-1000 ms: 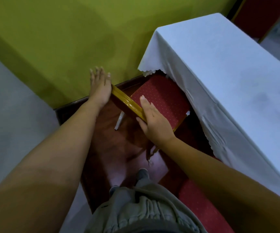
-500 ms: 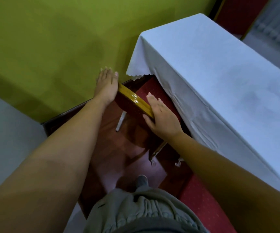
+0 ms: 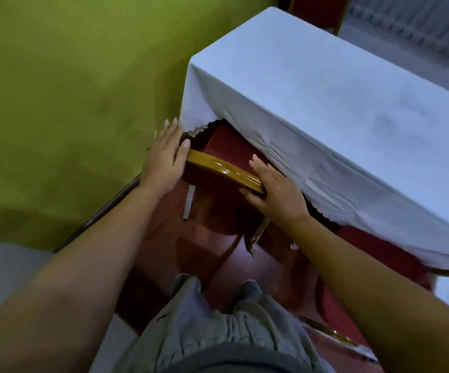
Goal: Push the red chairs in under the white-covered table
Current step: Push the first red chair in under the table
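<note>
A red chair [image 3: 228,150] with a glossy gold backrest rail [image 3: 223,169] stands at the near corner of the white-covered table [image 3: 339,103], its seat mostly under the hanging cloth. My left hand [image 3: 165,157] grips the rail's left end, thumb on top. My right hand [image 3: 274,188] holds the rail's right end, fingers over the top, next to the cloth's edge. A second red chair [image 3: 374,254] shows at lower right, partly under the cloth.
A green wall [image 3: 70,90] runs close on the left with a dark skirting board. The floor beneath is polished dark red wood [image 3: 218,265]. My grey trousers and feet are directly behind the chair. Another red chair back stands beyond the table's far end.
The chair has slid further under the cloth, so less of the red seat shows. Both hands stayed on the backrest rail and moved forward with it.
</note>
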{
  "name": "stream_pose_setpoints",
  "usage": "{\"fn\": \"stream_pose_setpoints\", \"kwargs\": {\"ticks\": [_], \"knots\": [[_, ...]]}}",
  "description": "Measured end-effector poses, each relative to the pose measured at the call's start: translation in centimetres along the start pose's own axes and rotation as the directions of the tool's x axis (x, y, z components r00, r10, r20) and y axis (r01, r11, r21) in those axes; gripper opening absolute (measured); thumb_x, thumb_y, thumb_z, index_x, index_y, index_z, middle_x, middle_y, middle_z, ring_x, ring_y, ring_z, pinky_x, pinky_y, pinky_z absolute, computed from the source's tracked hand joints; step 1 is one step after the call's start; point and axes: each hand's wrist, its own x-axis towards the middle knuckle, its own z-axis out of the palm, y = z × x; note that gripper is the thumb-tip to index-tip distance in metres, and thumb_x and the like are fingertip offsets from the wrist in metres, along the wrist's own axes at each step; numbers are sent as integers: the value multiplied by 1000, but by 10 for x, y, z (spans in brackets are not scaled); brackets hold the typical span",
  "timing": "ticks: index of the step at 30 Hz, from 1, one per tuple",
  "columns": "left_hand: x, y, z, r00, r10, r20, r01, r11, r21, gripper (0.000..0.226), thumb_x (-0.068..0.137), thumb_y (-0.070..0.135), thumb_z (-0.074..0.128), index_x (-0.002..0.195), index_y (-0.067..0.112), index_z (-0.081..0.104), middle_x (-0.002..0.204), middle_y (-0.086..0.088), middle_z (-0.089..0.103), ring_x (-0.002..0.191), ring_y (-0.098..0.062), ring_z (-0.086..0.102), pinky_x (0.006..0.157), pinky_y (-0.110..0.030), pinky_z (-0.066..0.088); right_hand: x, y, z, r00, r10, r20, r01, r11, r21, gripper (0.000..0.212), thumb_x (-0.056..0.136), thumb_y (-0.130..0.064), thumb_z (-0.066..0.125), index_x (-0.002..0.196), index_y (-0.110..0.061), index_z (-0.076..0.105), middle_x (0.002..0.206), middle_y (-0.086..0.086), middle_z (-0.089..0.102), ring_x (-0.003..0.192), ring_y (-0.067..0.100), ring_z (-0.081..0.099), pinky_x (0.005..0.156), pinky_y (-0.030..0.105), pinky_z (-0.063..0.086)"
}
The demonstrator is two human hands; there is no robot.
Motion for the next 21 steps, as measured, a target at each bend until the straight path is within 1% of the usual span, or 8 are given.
{"fn": "stream_pose_setpoints", "kwargs": {"ticks": [2,4,6,8,11,14,16,21], "knots": [[1,-6,-2,999,50,16,-50,999,6,62,99,43,21,149,8,31,157,-8,26,148,-18,14,121,-42,11,-2,-6,1,997,70,21,-70,997,15,68,88,-53,57,146,-22,38,153,-7,36,134,10,43,102,26,40],[0,-13,-7,998,66,23,-66,998,7,63,99,44,18,149,8,31,157,-8,26,148,-18,14,120,-44,13,-4,-19,3,992,124,21,-124,992,12,69,88,-53,57,147,-25,35,154,-9,34,136,7,38,101,20,36],[-4,-18,-10,998,67,6,-67,998,5,63,98,43,15,149,7,31,157,-8,27,148,-18,14,120,-44,13,-5,-32,6,991,136,-12,-136,991,9,70,88,-50,61,147,-22,37,153,-5,37,137,6,36,103,16,28],[-7,-29,-19,996,91,6,-90,996,-6,62,99,41,15,149,7,30,157,-7,27,148,-17,13,120,-44,13,-5,-51,13,989,143,-48,-143,990,14,69,87,-47,63,145,-18,40,151,-2,40,138,7,36,108,17,27],[-15,-51,-33,993,119,8,-119,993,-8,60,100,39,14,150,8,28,158,-4,24,148,-15,10,121,-41,10,-8,-78,28,988,131,-78,-131,991,-1,66,88,-47,62,144,-16,44,149,0,43,136,8,38,110,19,27],[-22,-72,-48,992,126,1,-126,992,-22,59,100,38,15,150,9,28,158,-5,24,148,-16,11,121,-37,9,-12,-102,45,988,65,-140,-69,997,-22,63,89,-47,60,139,-11,49,145,4,48,132,13,45,111,24,34],[-24,-84,-57,990,142,-8,-142,989,-29,59,99,36,17,149,7,29,157,-7,26,147,-19,15,120,-38,11,-13,-120,57,984,22,-176,-27,999,-28,60,89,-43,63,136,-7,52,142,8,51,130,16,48,111,26,35],[-25,-110,-72,987,157,-20,-157,987,-30,57,99,34,18,148,8,30,156,-6,28,147,-19,17,121,-39,11,-17,-154,74,987,4,-159,-6,1000,-13,59,91,-40,63,136,-5,51,142,11,50,129,19,50,109,31,40]]}}
